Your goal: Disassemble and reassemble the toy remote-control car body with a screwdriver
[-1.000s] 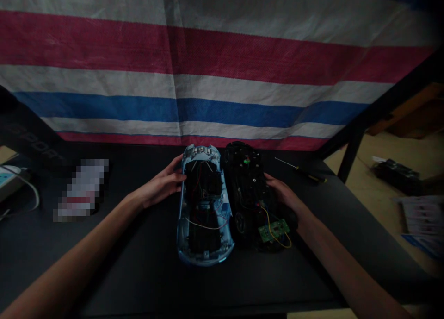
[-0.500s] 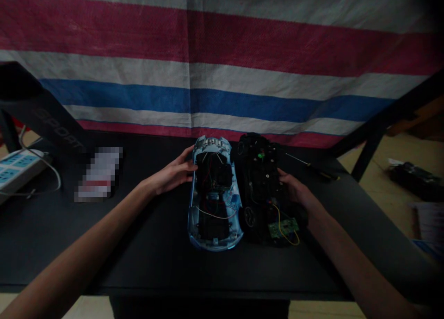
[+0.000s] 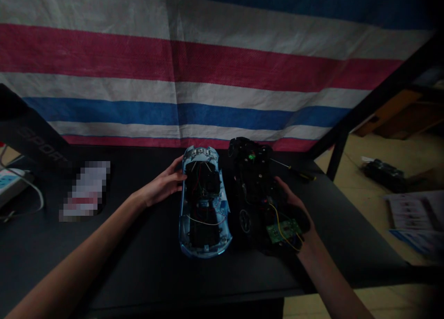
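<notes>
A light-blue toy car body shell (image 3: 225,217) lies upside down on the black table, its hollow inside facing up with thin wires and black parts in it. My left hand (image 3: 166,184) grips its left edge, thumb near the rim and fingers partly hidden behind. To the right, my right hand (image 3: 293,199) holds a black toy car chassis (image 3: 255,184) by its right side, most fingers hidden behind it. The chassis has wheels, a green circuit board (image 3: 282,230) at its near end and a yellow wire looping over the board. Shell and chassis sit side by side with a gap between.
A screwdriver (image 3: 294,171) lies behind the chassis. At left are a blurred-out flat object (image 3: 86,189), a power strip (image 3: 10,182) and its cable. A striped tarp (image 3: 208,64) hangs behind the table. Papers (image 3: 412,210) and a dark object (image 3: 383,174) lie on the floor at right.
The chassis has tilted in my right hand, and its near end has swung right, away from the shell. My left hand stays on the shell. The view has shifted right and up.
</notes>
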